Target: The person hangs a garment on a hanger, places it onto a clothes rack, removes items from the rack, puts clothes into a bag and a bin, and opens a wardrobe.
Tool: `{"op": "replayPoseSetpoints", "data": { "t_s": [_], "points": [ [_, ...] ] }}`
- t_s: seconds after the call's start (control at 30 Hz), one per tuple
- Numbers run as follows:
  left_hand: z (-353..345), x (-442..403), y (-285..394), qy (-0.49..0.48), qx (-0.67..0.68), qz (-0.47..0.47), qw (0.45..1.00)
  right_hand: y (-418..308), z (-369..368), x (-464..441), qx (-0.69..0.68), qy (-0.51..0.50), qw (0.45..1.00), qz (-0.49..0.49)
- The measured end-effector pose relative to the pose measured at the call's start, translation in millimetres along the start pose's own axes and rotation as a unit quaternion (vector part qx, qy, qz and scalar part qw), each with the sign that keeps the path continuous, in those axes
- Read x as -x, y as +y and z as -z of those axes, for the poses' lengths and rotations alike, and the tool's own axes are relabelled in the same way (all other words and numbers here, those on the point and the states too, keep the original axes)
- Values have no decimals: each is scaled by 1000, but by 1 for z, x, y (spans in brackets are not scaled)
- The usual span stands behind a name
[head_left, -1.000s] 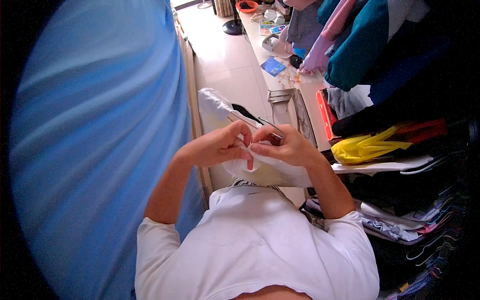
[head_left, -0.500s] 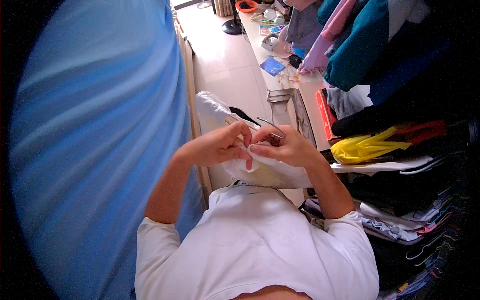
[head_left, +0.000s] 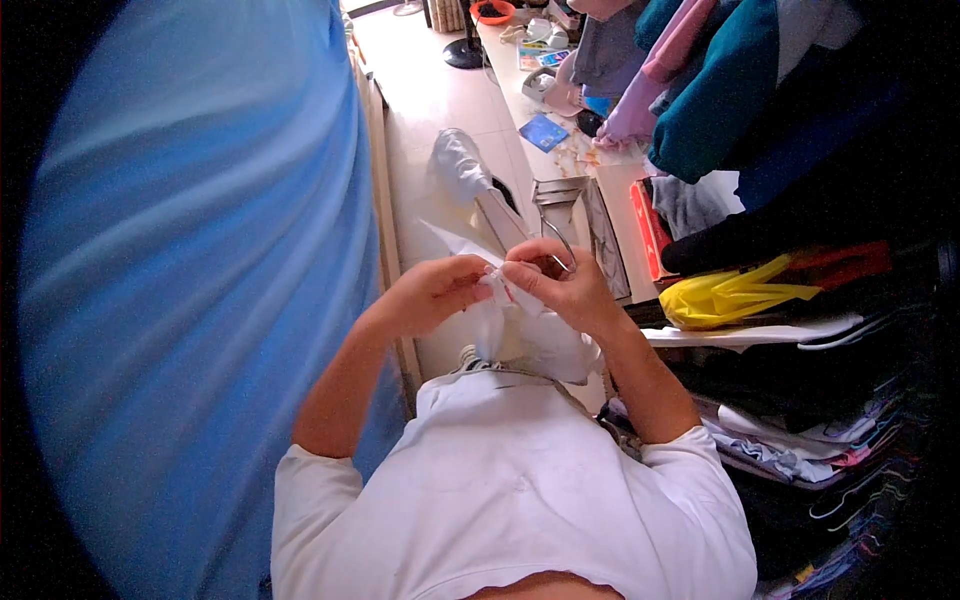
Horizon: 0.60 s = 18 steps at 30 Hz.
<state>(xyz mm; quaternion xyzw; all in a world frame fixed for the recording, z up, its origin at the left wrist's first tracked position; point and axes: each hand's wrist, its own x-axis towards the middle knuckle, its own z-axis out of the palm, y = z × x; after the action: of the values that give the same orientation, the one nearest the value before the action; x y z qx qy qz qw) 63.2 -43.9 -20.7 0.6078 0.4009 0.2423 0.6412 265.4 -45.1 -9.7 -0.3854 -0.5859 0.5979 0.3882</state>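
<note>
A white garment (head_left: 555, 345) hangs from my two hands in front of my waist, with a part of it reaching forward over the floor. My left hand (head_left: 435, 292) pinches the cloth between thumb and fingers. Right beside it, my right hand (head_left: 565, 285) grips the same cloth, its fingertips almost touching the left ones. A thin metal hook (head_left: 556, 240), like that of a hanger, curves up by the right fingers; how it joins the cloth is hidden.
Blue fabric (head_left: 210, 280) fills the left side. Along the right run a table (head_left: 520, 110) with small items, hanging clothes (head_left: 720, 100), a red box (head_left: 650, 230), a yellow bag (head_left: 735, 295) and stacked garments (head_left: 780, 440). Pale tiled floor (head_left: 440, 95) lies ahead.
The white garment has shifted and swung, its far part now further forward and right. Both hands have turned slightly, the left fingers are drawn closer together, and the metal hook stands more upright.
</note>
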Motion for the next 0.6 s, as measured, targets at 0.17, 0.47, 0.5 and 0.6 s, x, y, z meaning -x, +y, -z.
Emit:
{"op": "replayPoseSetpoints", "data": {
  "t_s": [0.17, 0.47, 0.5, 0.6],
  "points": [
    [-7, 2, 1, 66, -29, -48, 996, -2, -3, 1, -13, 6, 999, -33],
    [-13, 2, -4, 64, -92, -56, 992, 11, -3, 1, 19, 25, 999, -36],
    [-12, 0, -4, 60, -122, -32, 990, 12, -1, 0, 19, 26, 999, -37],
    [-12, -9, -14, 103, -64, -33, 992, 17, 5, -6, 45, 18, 998, -40]
  ]
}}
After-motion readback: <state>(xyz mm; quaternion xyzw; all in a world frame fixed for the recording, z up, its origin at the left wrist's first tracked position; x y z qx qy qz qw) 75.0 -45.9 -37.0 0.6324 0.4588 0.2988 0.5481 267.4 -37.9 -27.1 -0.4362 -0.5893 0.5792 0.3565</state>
